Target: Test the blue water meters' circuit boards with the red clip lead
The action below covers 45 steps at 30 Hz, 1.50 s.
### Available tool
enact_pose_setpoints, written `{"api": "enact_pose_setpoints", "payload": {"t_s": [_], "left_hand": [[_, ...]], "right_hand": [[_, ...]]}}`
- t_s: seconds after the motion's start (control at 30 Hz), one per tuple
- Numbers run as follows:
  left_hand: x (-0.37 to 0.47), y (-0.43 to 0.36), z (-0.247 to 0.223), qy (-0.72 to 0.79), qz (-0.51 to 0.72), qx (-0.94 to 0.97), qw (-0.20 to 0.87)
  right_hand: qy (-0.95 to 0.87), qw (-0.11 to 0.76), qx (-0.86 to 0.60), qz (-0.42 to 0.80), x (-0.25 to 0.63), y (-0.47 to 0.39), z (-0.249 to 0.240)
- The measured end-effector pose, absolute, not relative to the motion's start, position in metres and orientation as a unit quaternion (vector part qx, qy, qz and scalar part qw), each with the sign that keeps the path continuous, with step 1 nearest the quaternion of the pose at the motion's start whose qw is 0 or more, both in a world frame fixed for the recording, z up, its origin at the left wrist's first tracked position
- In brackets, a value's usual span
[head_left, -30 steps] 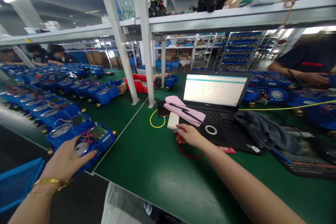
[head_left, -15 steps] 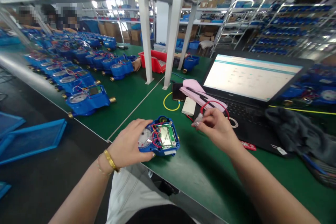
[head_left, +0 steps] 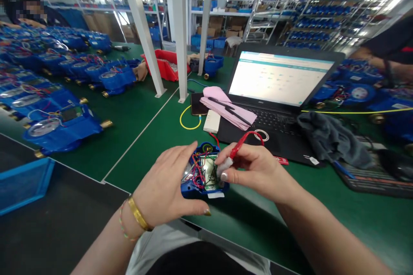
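Observation:
My left hand (head_left: 171,180) lies around the left side of an opened blue water meter (head_left: 187,188), its fingers over the dial and thumb along the near edge. Inside the housing, a green circuit board (head_left: 210,168) shows with thin red and black wires. Between thumb and fingers, my right hand (head_left: 254,167) pinches the grey-white wrapped connector on a red cable (head_left: 240,142). That connector (head_left: 225,165) is at the board's right edge; whether it touches is hidden by the fingers. The cable loops back over the hand towards a small white box (head_left: 212,121).
Behind the meter are a phone (head_left: 198,104), pink cloth (head_left: 227,107) and open laptop (head_left: 274,81). A grey cloth (head_left: 332,137) lies right, partly over a keyboard. More blue meters (head_left: 64,120) stand left, near a red bin (head_left: 164,64) and metal posts. Other people are at both sides.
My right hand has brought the red cable's connector left onto the meter's board area. My left hand stays at the meter, its thumb reaching further along the near side. The view has turned right.

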<state>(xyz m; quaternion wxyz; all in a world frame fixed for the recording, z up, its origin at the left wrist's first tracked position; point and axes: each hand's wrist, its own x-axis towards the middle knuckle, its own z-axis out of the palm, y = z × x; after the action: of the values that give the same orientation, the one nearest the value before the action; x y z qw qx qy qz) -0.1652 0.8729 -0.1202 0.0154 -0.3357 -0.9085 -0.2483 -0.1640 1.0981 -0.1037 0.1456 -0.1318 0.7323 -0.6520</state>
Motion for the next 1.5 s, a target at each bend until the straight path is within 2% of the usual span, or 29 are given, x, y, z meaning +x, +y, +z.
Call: {"api": "enact_pose_setpoints", "payload": {"t_s": [0.27,0.63,1.0,1.5], "left_hand": [[-0.156,0.876,-0.129,-0.888,-0.303,-0.327,0.112],[-0.157,0.887,-0.137,-0.916,-0.225,-0.305,0.129],[-0.159,0.887,-0.132,-0.906,-0.253,-0.32,0.116],[-0.163,0.886,-0.134,-0.904,-0.222,-0.343,0.13]], "right_hand": [[0.762,0.108,-0.142,-0.622,-0.157,1.089,-0.104],[0.819,0.051,-0.181,-0.543,-0.154,1.083,-0.103],[0.844,0.035,-0.187,-0.502,-0.153,1.08,-0.103],[0.868,0.007,-0.212,-0.449,-0.155,1.08,-0.103]]}}
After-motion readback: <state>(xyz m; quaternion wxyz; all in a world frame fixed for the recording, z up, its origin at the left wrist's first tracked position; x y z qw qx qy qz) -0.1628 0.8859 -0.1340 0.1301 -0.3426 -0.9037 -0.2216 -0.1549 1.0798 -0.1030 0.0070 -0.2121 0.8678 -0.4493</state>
